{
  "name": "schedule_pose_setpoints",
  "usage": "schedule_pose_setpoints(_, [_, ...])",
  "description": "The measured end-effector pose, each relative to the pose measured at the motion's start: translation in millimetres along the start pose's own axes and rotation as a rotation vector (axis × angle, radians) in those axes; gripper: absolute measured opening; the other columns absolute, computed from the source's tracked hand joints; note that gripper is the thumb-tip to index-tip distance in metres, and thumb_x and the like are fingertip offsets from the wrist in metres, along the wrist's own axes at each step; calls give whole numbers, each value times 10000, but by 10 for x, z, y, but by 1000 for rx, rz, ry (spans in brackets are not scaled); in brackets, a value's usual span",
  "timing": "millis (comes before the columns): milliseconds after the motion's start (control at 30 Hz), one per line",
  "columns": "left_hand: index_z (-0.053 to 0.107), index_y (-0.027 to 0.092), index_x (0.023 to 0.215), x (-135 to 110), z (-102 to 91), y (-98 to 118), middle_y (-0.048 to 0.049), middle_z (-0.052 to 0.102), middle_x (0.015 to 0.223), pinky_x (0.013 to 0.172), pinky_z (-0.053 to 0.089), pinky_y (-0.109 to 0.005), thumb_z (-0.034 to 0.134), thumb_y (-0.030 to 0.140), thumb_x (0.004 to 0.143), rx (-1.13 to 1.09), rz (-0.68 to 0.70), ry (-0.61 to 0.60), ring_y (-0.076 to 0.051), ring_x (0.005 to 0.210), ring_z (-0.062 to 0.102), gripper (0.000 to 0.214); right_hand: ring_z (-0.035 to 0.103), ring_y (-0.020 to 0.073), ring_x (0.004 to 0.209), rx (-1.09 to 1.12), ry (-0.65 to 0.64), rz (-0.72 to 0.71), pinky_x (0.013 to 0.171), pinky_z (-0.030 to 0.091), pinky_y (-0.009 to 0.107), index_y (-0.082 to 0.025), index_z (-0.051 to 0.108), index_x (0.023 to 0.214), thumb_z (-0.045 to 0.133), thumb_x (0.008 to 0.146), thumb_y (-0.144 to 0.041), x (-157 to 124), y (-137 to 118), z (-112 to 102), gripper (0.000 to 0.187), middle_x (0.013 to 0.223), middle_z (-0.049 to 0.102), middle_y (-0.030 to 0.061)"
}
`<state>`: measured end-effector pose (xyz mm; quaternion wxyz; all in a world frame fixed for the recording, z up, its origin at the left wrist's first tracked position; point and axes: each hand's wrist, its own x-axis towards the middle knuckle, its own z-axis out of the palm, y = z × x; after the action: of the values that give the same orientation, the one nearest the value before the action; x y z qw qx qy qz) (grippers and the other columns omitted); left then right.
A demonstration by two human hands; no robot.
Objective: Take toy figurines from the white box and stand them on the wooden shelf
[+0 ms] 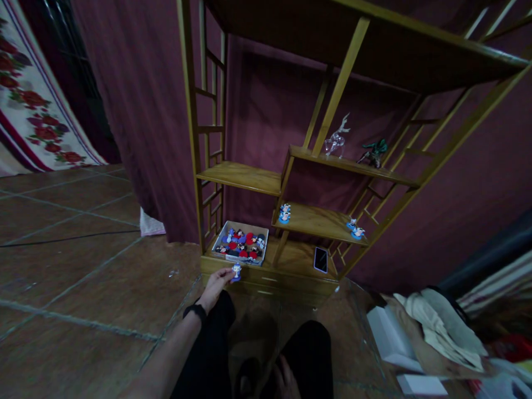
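Between the thumb and fingers of my left hand (216,285) is a small white and purple figurine (236,271), held upright in front of the shelf's lower edge. Just beyond it, a shallow cardboard box (266,244) holds several small figurines in red, purple and black. My right hand (286,379) lies at the bottom of the view against my dark trouser leg, fingers stretched out and holding nothing. Part of that hand is cut off by the frame edge.
A wooden display shelf (239,176) fills the middle. Its low tier bears blue-and-white figurines (285,214) at left and others (356,230) at right. Higher up stand a clear deer (336,141) and a dark green figure (376,151). A phone (321,259) lies below; white boxes (393,338) sit right.
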<state>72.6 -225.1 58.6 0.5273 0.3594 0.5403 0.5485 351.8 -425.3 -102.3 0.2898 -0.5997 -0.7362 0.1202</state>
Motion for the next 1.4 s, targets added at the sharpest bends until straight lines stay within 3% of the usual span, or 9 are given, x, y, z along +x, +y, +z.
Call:
schedule_pose_setpoints(167, [668,132,726,94,115,-22,-80,670,756,663,446,-270,754,387,477,-21,-23,-21,-184,726,602,367,528,268,1108,49,-10,16,840,515,370,-355,599,1103,417,701,-18,44,87,88,555,1176,579,49])
schedule_pose_setpoints(267, [673,131,743,146,170,-56,-87,670,765,649,450,-276,751,363,501,-77,-31,-36,-185,722,606,344,540,260,1092,150,-35,23,829,522,344,-319,601,1109,452,710,-70,232,45,88,493,1168,576,61])
schedule_pose_setpoints(367, [675,131,732,186,208,-92,-81,667,742,642,449,-280,755,341,505,-117,-52,-59,-176,695,605,319,508,236,1130,281,-24,58,893,481,333,-248,525,1202,439,716,-88,653,-176,32,519,1234,509,68])
schedule_pose_setpoints(467, [673,129,729,210,224,-120,-79,665,731,644,453,-285,757,334,504,-136,-70,-80,-176,695,606,316,465,199,1163,419,46,113,990,385,337,-243,481,1226,400,755,-109,1248,-515,-53,497,1231,484,54])
schedule_pose_setpoints(600, [673,133,744,215,214,-133,-84,675,761,664,460,-289,749,357,516,-124,-76,-88,-190,738,616,329,512,175,1070,601,48,125,937,407,336,-223,474,1215,418,781,-164,2012,-896,-101,441,1178,507,70])
schedule_pose_setpoints(767, [680,135,778,203,183,-116,-96,683,810,698,464,-295,748,382,511,-110,-80,-102,-199,773,622,370,513,172,1035,749,52,175,916,396,332,-179,499,1177,439,797,-221,2555,-1155,37,387,1153,543,72])
schedule_pose_setpoints(1000, [688,123,750,234,170,-68,-78,681,772,702,468,-271,765,319,502,-196,-105,-123,-164,719,611,325,568,150,842,795,-39,219,783,455,284,-216,612,939,479,782,-251,2759,-1353,164,209,873,630,-10])
schedule_pose_setpoints(1400, [697,119,804,317,72,-110,-89,683,802,684,473,-256,747,304,570,-214,-122,-189,-149,706,602,302,573,142,758,826,-81,339,681,479,260,-219,598,863,512,748,-259,2820,-1328,282,150,806,611,-16])
